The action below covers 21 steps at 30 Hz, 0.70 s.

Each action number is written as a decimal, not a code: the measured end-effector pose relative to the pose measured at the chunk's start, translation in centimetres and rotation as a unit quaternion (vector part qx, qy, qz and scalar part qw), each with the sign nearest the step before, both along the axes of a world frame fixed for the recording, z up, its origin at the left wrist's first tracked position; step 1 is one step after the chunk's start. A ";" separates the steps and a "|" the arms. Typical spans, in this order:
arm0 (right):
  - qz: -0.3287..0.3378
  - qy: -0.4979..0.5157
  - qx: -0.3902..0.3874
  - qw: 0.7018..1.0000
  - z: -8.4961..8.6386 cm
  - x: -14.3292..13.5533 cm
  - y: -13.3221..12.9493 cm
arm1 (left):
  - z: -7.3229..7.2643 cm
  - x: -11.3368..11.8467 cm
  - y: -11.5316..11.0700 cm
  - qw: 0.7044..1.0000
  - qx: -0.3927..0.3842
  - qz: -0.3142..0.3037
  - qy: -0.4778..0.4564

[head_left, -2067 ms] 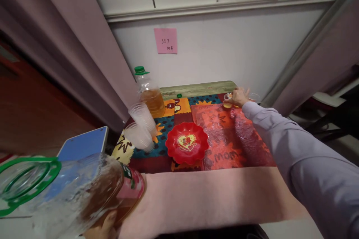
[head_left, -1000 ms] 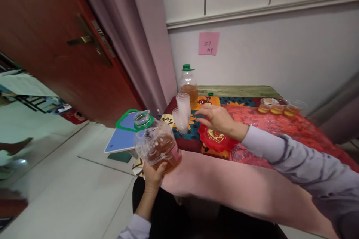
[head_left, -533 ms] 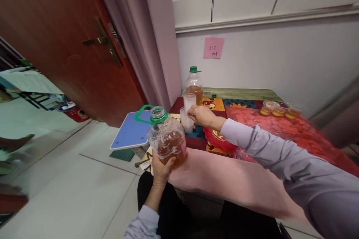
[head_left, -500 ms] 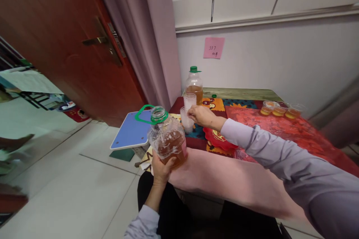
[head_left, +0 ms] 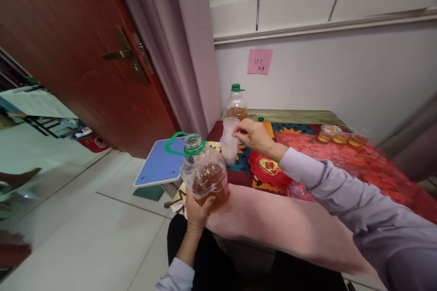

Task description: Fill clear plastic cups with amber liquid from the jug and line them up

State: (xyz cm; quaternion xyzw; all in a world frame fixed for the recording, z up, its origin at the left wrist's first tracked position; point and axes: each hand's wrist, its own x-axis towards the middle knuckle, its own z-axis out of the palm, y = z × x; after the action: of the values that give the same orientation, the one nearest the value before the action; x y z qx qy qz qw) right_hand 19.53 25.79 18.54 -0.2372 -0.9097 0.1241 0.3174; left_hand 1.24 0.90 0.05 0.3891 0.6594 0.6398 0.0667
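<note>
— Head view first: where does the stack of clear plastic cups (head_left: pixel 229 142) sit relative to the right hand (head_left: pixel 253 135)?

— Just left of it, at the near left corner of the table with the colourful patterned cloth (head_left: pixel 344 154). The right hand's thumb and fingers are pinched on the rim of the top cup, which looks partly raised off the rest of the stack.

— And the stack's long axis?

— Close to upright, mouths facing up, leaning slightly in this tilted picture. The red scalloped plastic plate (head_left: pixel 268 167) lies just right of it, under the forearm.

— What about the left hand (head_left: pixel 198 204)?

— Lower and nearer the body, wrapped around the bottom of a large clear plastic jug of amber liquid with a green ring handle (head_left: pixel 204 173). The jug stands upright, uncapped neck pointing up, off the table's near edge.

— Which hand is nearer the cups?

— The right, plainly; it touches them. The jug's mouth lies below and left of the stack, apart from it.

— Anything behind?

— A second, green-capped bottle of amber liquid (head_left: pixel 236 102), upright, just beyond the stack, and three small filled cups (head_left: pixel 340 134) far right.
</note>
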 end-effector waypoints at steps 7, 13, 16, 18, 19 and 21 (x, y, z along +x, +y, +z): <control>-0.098 0.046 0.038 0.993 -2.7 9.6 -0.3 | -0.1 -0.2 0.3 1.000 -0.020 0.017 0.004; -0.114 -0.101 -0.003 0.988 -11.6 13.7 0.1 | 0.2 -0.3 0.4 0.999 -0.030 0.016 0.013; -0.119 -0.115 -0.010 0.986 -13.0 14.0 0.5 | 0.4 -0.4 0.4 0.998 -0.047 0.018 0.033; -0.115 -0.116 -0.013 0.986 -13.2 14.0 0.7 | 0.5 -0.4 0.4 0.997 -0.053 0.025 0.043; -0.114 -0.117 -0.014 0.986 -13.3 14.0 0.7 | 0.5 -0.4 0.4 0.997 -0.056 0.027 0.046; -0.112 -0.118 -0.015 0.987 -13.5 13.9 0.8 | 0.5 -0.4 0.4 0.996 -0.061 0.028 0.054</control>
State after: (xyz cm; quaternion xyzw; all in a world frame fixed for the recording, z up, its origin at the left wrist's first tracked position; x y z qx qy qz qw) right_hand 33.42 26.57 5.06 -0.3557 -0.9064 0.0729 0.2161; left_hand 0.88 1.31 0.56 0.3999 0.7105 0.5779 0.0362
